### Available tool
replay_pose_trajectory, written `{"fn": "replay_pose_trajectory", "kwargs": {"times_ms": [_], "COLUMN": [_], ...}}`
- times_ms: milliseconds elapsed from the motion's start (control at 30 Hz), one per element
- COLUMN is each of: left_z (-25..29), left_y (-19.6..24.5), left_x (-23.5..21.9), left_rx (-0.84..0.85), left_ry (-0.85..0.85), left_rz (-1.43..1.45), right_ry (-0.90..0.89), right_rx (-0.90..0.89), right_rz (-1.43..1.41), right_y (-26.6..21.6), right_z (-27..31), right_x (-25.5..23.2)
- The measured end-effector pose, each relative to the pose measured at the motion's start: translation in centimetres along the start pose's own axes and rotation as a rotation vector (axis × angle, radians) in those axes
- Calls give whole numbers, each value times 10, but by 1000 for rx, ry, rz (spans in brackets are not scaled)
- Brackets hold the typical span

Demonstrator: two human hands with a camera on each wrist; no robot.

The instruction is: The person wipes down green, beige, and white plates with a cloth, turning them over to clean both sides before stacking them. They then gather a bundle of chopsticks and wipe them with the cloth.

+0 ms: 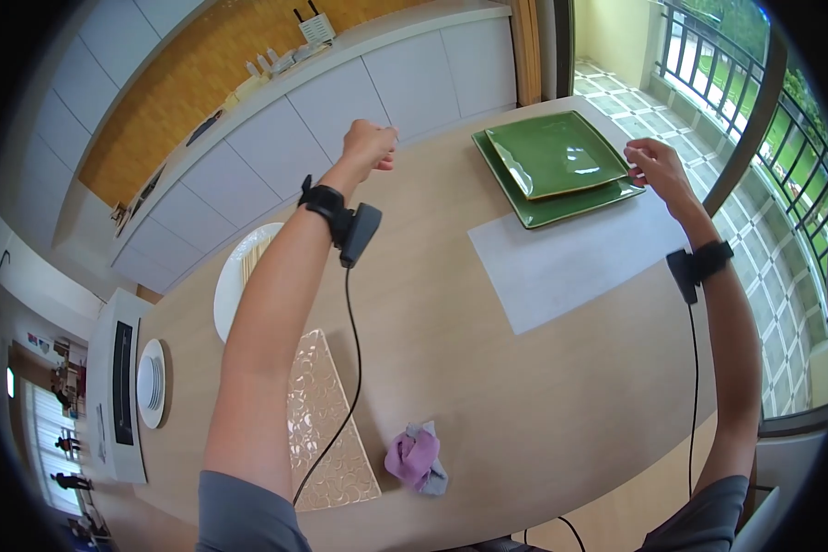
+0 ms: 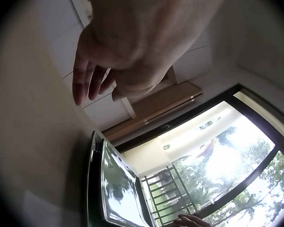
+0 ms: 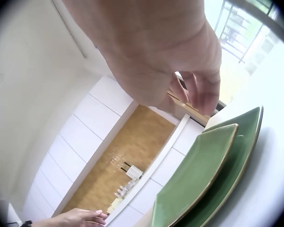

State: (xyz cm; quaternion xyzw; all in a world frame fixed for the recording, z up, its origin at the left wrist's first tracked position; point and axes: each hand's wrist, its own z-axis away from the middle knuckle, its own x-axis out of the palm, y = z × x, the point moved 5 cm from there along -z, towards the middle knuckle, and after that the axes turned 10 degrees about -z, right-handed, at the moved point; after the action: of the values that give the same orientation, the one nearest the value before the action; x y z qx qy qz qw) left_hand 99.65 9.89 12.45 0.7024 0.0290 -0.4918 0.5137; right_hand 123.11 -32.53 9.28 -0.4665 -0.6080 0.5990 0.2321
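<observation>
Two glossy green square plates (image 1: 561,156) lie at one o'clock on the pale, smooth tabletop (image 1: 451,340), already stacked but with edges unaligned, partly over a matte white sheet (image 1: 570,271). From where I stand, the right hand (image 1: 661,173) curves loosely, empty, just beside their corner; the left hand (image 1: 368,147) hangs relaxed at eleven o'clock, also empty. A crumpled purple-and-grey cloth (image 1: 416,459) sits at six, beside a shiny embossed rectangular plate (image 1: 327,442).

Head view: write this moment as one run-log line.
green plates: stacked, partly over white sheet; left hand: empty; right hand: empty, near plates; cloth: crumpled on table
</observation>
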Motion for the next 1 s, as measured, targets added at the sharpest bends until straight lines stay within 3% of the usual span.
{"fn": "replay_pose_trajectory", "kwargs": {"times_ms": [133,300,367,467,500,567,700,767,800,867,900,967,1000], "left_z": [65,206,264,355,385,435,486,490,487,478,471,461,451], "left_y": [-53,-133,-185,-274,-301,-348,-401,-403,-399,-392,-388,-395,-404], "left_x": [-104,-217,-253,-288,-291,-286,-258,-240,-230,-212,-205,-196,-187], "left_rx": [49,17,-42,-202,-272,-359,-440,-448,-432,-407,-375,-329,-252], "left_ry": [14,78,133,250,287,314,189,109,44,-35,-49,-80,-74], "left_rz": [67,44,54,136,154,180,276,325,371,425,453,491,482], "right_ry": [-207,-429,-525,-626,-639,-683,-693,-862,-859,-934,-920,-550,-483], "right_rx": [11,206,224,208,206,7,-145,-94,-94,156,161,230,244], "right_rz": [-93,-205,-241,-126,-126,34,166,192,205,-10,1,-477,-632], "right_y": [-23,-21,-8,-25,-35,-61,-80,-81,-79,-60,-47,-30,-28], "right_z": [100,217,254,300,310,328,358,371,372,370,369,355,353], "right_x": [43,118,153,198,208,224,254,269,273,281,283,279,277]}}
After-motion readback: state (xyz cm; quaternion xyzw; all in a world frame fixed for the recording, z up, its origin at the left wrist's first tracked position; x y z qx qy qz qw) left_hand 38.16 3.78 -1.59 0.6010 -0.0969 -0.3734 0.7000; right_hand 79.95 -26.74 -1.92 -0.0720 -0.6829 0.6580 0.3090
